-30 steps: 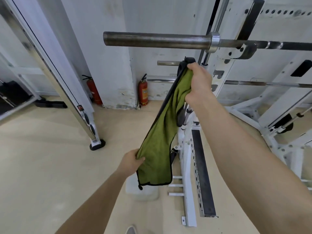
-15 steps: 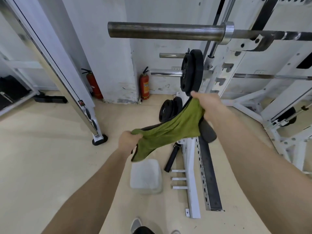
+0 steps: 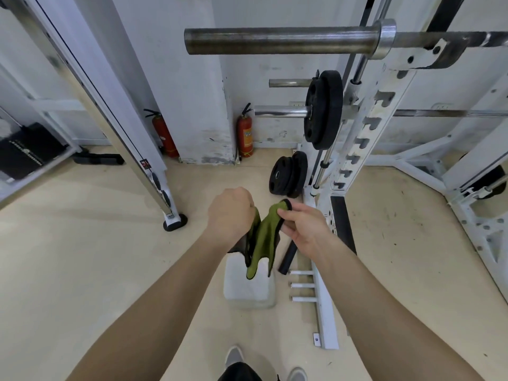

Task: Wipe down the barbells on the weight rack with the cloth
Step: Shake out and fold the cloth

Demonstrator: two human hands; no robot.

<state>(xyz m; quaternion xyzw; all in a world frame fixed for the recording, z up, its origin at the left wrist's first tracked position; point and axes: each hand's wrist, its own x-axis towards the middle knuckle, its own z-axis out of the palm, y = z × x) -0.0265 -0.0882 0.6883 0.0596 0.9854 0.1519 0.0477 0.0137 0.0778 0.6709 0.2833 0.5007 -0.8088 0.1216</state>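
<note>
Lowered the right hand (image 3: pixel 305 229) from high beside the white rack upright (image 3: pixel 368 127) and lifted the left hand (image 3: pixel 231 213) to meet it, bunching the green cloth (image 3: pixel 264 237) that hung long a second ago. Now clenching one end in the left fist and pinching the black-trimmed corner between right thumb and fingertips, just left of the upright, down toward its base. Probably gathering it into a thicker pad to wrap round steel, hence held close and away from the bars. Not yet touching the top barbell (image 3: pixel 277 41), hooked high on the upright with its sleeve jutting left, nor the lower barbell (image 3: pixel 280 111) carrying a black weight plate (image 3: pixel 324 110). Dangling the loose tail above a white tub (image 3: pixel 248 290) left of the upright's foot.
</note>
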